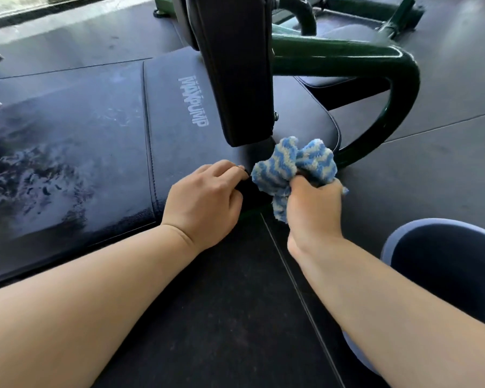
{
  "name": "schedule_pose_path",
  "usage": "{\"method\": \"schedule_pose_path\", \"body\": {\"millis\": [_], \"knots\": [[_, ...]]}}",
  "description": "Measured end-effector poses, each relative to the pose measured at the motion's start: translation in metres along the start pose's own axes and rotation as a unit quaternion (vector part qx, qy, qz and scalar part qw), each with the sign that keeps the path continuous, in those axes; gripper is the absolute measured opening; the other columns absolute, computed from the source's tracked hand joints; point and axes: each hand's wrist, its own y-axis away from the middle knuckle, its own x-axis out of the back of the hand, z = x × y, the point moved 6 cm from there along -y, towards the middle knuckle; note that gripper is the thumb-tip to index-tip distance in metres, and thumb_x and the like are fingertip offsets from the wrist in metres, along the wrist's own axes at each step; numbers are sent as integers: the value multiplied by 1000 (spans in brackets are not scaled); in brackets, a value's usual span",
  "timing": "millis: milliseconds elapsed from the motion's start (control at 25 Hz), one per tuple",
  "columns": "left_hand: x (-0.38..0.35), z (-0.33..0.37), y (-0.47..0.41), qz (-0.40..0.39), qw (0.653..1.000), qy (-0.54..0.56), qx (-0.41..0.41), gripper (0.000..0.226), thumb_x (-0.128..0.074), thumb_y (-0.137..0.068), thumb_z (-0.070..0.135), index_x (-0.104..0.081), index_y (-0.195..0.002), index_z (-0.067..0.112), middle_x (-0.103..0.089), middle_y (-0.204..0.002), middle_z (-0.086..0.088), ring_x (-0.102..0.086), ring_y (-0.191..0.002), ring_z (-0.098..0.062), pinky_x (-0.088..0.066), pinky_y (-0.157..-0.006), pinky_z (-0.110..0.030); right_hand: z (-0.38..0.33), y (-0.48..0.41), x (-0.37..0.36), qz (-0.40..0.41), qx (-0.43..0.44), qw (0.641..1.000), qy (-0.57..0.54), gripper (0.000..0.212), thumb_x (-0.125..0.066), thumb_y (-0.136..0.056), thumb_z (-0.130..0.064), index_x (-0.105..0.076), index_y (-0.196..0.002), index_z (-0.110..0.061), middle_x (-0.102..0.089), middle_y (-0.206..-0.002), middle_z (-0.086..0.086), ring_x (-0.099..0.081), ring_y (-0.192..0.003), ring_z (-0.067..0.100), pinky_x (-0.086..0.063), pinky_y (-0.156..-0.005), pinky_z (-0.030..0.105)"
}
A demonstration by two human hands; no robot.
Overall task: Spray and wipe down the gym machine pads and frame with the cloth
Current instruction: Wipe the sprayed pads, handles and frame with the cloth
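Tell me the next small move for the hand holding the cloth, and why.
Probably slide the cloth along the curved green frame tube just beyond it. The right hand grips the bunched cloth at the flat pad's corner, close to that tube, while the left hand holds the pad edge steady. The wet streaks further left can wait.

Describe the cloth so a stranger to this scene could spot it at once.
Find the large black pad with white lettering. At its near corner, by the green frame, the right hand grips the cloth: the only fluffy, blue-and-white zigzag thing.
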Motion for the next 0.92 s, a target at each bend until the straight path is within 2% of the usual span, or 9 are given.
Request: {"method": "schedule_pose_path", "body": {"millis": [120,280,360,480,560,680,800,880,920], "knots": [[3,3,-6,-10,998,-51,-40,35,-39,-77,19,-70,-91,13,-69,-90,-1,-66,-76,-29,-49,-77,-34,-13,-4,5,35,52,997,54,44,-50,-83,-8,-46,-126,-17,-49,-129,12,-57,-107,23,-48,-98,44],[0,3,-11,-33,997,-58,-44,32,-40,-78,17,-69,-89,12,-68,-90,-2,-65,-75,-28,-50,-76,-34,-65,-48,16,118,177,973,89,36,-45,-96,-10,-50,-131,-5,-56,-129,18,-54,-119,29,-39,-97,27],[-5,8,-13,-28,997,-33,-63,35,-40,-78,15,-69,-97,10,-68,-102,-4,-65,-86,-29,-53,-78,-36,-60,-34,3,72,199,970,117,42,-44,-98,-11,-40,-140,-6,-46,-142,17,-46,-128,26,-33,-100,22],[-10,25,-23,-21,996,-6,-91,44,-37,-79,13,-66,-112,5,-64,-119,-9,-62,-106,-30,-47,-95,-36,-34,8,-9,-34,200,973,112,54,-40,-102,-17,-19,-151,-22,-20,-157,2,-28,-140,14,-24,-103,11],[-15,40,-34,-24,995,8,-95,48,-36,-80,14,-62,-119,3,-61,-124,-11,-59,-112,-30,-37,-102,-28,-42,-2,-2,-19,221,971,91,50,-39,-102,-17,-25,-149,-22,-28,-153,5,-32,-138,17,-29,-109,21],[-21,57,-48,-39,996,56,-53,50,-40,-86,13,-51,-135,12,-49,-140,-4,-45,-129,-19,-27,-110,-20,-65,-69,-7,-30,170,974,146,42,-39,-95,-20,-45,-137,-17,-55,-128,11,-53,-118,25,-41,-102,37],[-29,76,-65,-36,995,79,-39,57,-43,-90,5,-34,-145,14,-28,-153,-1,-23,-140,-13,-4,-103,-2,-64,-92,-8,-93,90,986,102,59,-40,-75,-42,-47,-133,-33,-61,-122,7,-58,-111,28,-46,-99,48],[-31,80,-79,-33,994,100,1,58,-39,-92,4,-26,-148,14,-17,-157,-4,-14,-144,-15,0,-100,-1,-48,-71,5,-98,64,993,29,51,-41,-86,-49,-40,-137,-42,-58,-124,-4,-58,-112,20,-45,-100,43],[-32,77,-85,-30,993,114,32,59,-37,-93,4,-23,-149,14,-13,-158,-6,-11,-145,-15,0,-100,-4,-36,-61,13,-106,51,993,23,46,-38,-96,-45,-34,-142,-40,-54,-127,-9,-55,-114,16,-42,-101,36]]}}
